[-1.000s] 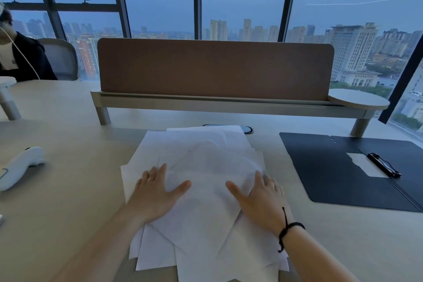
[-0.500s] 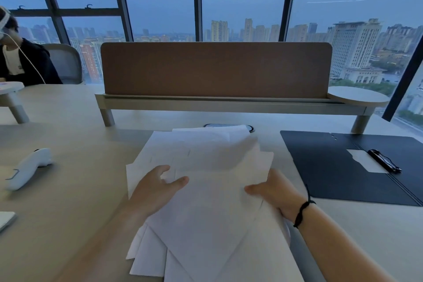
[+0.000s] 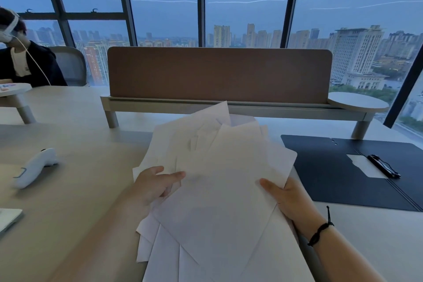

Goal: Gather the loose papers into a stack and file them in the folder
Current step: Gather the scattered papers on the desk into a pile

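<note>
Both hands, left hand (image 3: 155, 186) and right hand (image 3: 289, 197), grip a fanned, uneven sheaf of white papers (image 3: 219, 178) above a pale desk (image 3: 75, 190); an open black folder (image 3: 338, 174) lies right, by city-view windows (image 3: 160, 7).

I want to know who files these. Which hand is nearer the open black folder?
Right. The right hand grips the papers at their right edge, just left of the folder. The left hand holds their left edge, the whole pile away.

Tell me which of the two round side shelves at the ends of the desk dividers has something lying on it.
The left round shelf, beside the seated person, has small colourful items on it. The right round shelf, at the end of the brown divider, shows a bare top.
</note>
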`<state>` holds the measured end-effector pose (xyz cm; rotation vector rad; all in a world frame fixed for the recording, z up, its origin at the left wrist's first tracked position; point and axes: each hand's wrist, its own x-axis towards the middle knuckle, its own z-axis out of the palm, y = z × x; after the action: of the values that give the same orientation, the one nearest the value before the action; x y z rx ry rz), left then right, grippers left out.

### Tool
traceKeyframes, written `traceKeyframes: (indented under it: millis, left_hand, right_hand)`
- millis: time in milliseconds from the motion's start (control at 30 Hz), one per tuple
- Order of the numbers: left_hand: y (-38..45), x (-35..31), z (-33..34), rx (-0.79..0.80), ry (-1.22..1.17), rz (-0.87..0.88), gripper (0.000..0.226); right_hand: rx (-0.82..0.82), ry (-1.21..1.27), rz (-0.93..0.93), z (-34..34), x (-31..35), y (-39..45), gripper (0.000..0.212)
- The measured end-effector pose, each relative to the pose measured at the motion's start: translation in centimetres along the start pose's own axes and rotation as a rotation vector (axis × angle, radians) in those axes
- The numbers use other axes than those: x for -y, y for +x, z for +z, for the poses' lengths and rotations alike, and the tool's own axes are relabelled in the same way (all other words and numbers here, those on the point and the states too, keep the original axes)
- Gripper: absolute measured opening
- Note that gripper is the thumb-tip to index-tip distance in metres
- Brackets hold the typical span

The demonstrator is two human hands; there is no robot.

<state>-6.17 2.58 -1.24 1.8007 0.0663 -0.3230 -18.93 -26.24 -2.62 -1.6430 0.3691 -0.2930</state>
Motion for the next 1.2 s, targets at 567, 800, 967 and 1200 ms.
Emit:
traceKeyframes:
  millis: [567,800,967,1200]
  left_hand:
    - [-1.6,1.9,1.9,-0.001,0.479,0.327,0.086]
    - [-1.4,0.9,1.9,-0.076,0.317,0.293,0.095]
    - [-1.2,0.1,1.1,-0.152,0.215,0.278,0.112]
    - [-2.5,-0.7,0.1,0.065,-0.320,0.132,0.037]
  right_hand:
    - [0.142,-0.257,0.170,-1.5,-0.1,0.5,0.019]
    - [0.096,0.137,0.048,-1.9,1.3,-0.4,0.017]
    - [0.016,0.274,0.029,-1.9,1.3,-0.6,0.016]
    - [0.053,0.418,0.048,-2.1,1.3,-0.6,0.023]
